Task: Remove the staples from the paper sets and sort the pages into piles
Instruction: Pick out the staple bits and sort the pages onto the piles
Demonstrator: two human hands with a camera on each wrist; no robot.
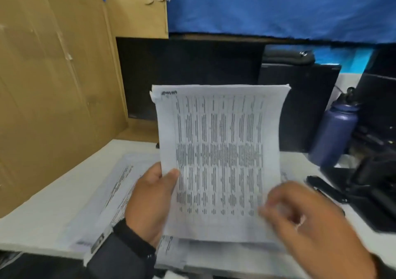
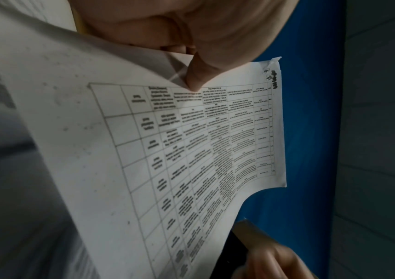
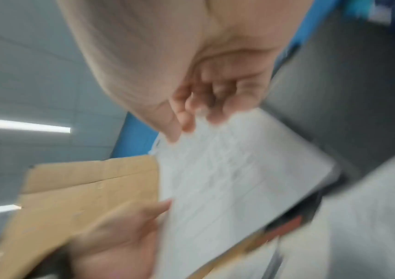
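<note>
My left hand (image 1: 169,178) holds a paper set (image 1: 218,160) upright above the table, gripping its lower left edge. The thumb (image 2: 193,79) presses on the front page, which carries a printed table (image 2: 191,151). The set's stapled corner (image 2: 269,69) looks torn and shows small dark marks; it sits at the top left in the head view (image 1: 154,98). My right hand (image 1: 270,203) is blurred at the lower right edge of the set. In the right wrist view its thumb and fingers (image 3: 196,120) pinch the edge of the pages (image 3: 227,179).
Printed pages lie in piles on the white table (image 1: 42,214), at the left (image 1: 111,193) and under the held set (image 1: 171,248). A black tool (image 1: 325,188) and a purple bottle (image 1: 336,133) are at the right. Cardboard (image 1: 53,85) stands at the left.
</note>
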